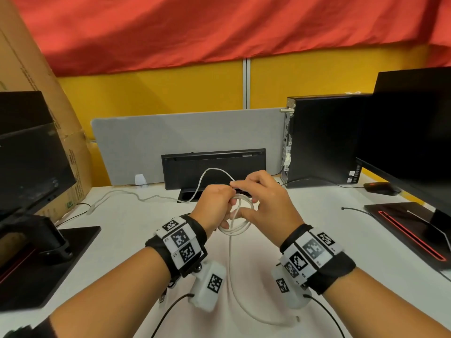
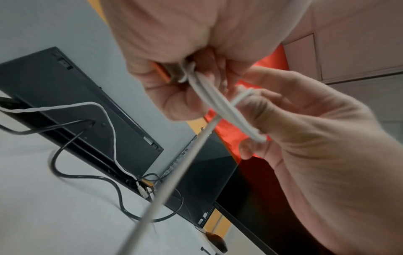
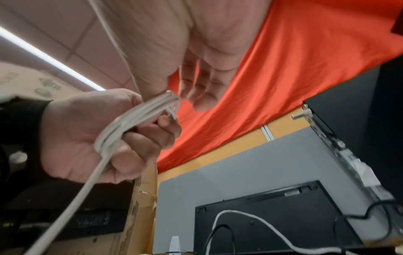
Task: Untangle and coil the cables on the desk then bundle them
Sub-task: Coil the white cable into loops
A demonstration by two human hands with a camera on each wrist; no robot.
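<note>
A white cable coil [image 1: 240, 226] hangs between both hands above the middle of the white desk [image 1: 127, 240]. My left hand [image 1: 214, 203] grips several loops in its curled fingers [image 2: 174, 96], seen from the right wrist view as loops across that fist [image 3: 135, 117]. My right hand [image 1: 266, 203] pinches the far side of the coil [image 2: 257, 136] between thumb and fingers. The cable's loose tail [image 1: 231, 276] drops from the coil to the desk and ends near my right wrist. A second white cable [image 1: 136, 195] lies on the desk and arches up over the keyboard.
A black keyboard [image 1: 212, 167] leans on the grey divider [image 1: 185, 132]. A PC tower [image 1: 322, 140], a monitor [image 1: 410, 130], its stand base [image 1: 402, 223] and a mouse [image 1: 380, 187] are at right. Another monitor [image 1: 29, 154] and a cardboard box [image 1: 36, 93] are at left. Black cables [image 2: 87, 176] trail behind the keyboard.
</note>
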